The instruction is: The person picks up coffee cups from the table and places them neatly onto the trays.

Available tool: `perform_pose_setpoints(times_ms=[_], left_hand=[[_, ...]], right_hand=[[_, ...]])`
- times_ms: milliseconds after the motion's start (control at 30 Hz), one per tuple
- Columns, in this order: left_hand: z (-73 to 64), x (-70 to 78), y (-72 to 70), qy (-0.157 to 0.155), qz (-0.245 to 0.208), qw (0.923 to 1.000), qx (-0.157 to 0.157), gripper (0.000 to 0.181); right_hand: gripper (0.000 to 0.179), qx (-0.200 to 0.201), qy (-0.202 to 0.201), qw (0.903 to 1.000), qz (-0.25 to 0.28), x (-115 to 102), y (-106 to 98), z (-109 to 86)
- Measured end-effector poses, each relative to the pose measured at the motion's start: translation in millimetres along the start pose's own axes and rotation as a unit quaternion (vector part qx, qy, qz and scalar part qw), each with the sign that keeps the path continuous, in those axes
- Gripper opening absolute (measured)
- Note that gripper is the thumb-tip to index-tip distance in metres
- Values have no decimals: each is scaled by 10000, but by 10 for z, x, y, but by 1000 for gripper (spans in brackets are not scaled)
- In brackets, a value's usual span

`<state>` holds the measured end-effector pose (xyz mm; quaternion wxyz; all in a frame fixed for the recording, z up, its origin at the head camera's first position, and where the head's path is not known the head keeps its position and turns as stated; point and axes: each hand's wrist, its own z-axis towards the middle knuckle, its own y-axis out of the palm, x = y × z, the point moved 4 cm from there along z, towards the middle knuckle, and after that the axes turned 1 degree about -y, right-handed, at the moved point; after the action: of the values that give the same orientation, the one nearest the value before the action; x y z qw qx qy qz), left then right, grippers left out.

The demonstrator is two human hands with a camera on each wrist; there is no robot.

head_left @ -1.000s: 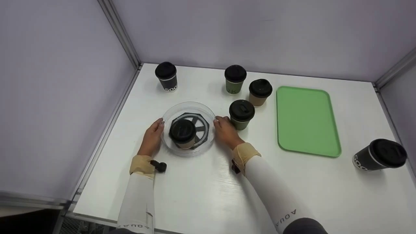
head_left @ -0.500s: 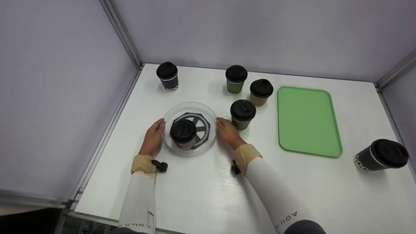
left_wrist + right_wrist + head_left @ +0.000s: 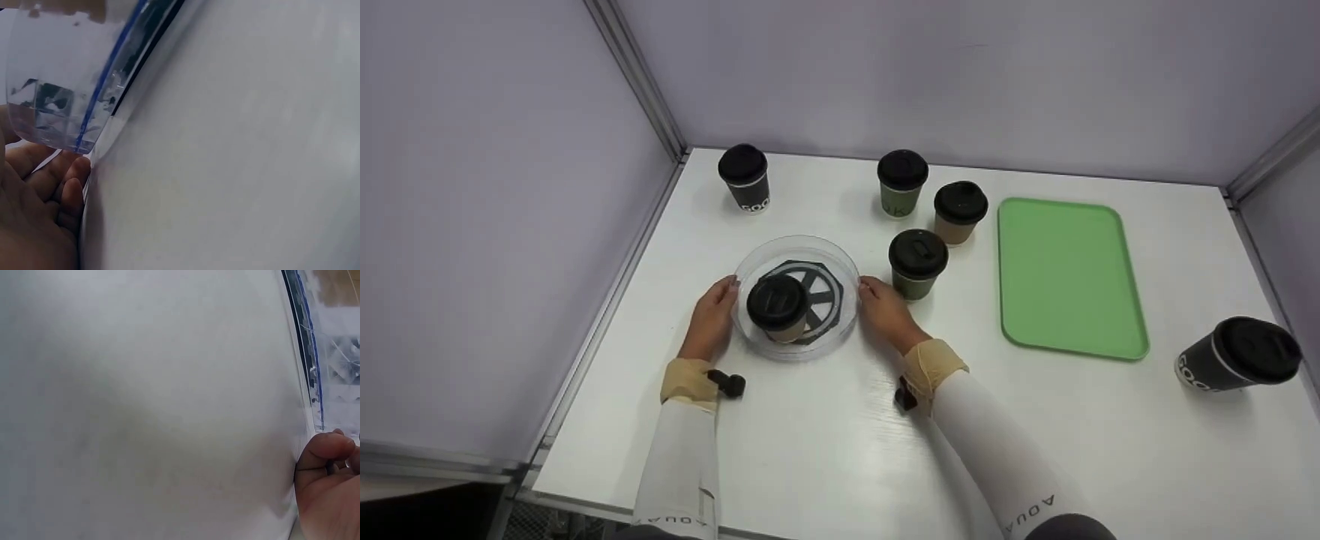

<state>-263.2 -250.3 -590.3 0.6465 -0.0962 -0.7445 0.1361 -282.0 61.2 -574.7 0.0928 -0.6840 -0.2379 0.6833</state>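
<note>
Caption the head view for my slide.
Left hand and right hand at opposite sides of a clear round dish bearing one black-lidded brown coffee cup, a green tray to the right.

Both forearms point(image 3: 679, 450) extend from the near edge of the bench point(image 3: 810, 457). Left hand point(image 3: 711, 316) and right hand point(image 3: 887, 312) face inward, fingers bent.

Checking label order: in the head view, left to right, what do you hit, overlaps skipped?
Left hand, clear round dish, right hand, brown lidded cup outside dish, green rectangular tray, rightmost dark lidded cup.
</note>
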Motion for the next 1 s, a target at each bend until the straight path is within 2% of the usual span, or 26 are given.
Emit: perform_pose_setpoints(times_ms=[633, 1000], left_hand=[[25, -5, -32, 15, 237, 9997, 25, 55], [-2, -14, -16, 24, 182, 9998, 25, 50]], right_hand=[[40, -131, 84, 9999, 45, -17, 55, -176], [44, -215, 485, 9985, 119, 33, 94, -272]])
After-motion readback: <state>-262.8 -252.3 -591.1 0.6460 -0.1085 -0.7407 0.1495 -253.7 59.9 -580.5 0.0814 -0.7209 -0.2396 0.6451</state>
